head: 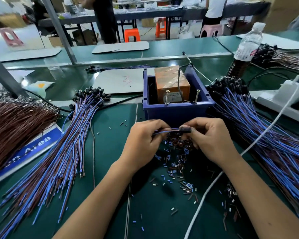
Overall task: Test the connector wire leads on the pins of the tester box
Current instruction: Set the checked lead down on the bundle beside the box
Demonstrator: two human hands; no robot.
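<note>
My left hand [141,145]: pinching the wire [162,132], middle of frame
My right hand [212,140]: pinching its plug [186,130]
Box [176,111]: just above my hands, two pins [167,98] up

Your 1 head-worn wide-angle camera looks forward and down from close above your left hand [141,144] and right hand [212,140], toward the tester box [176,94] just beyond.
</note>
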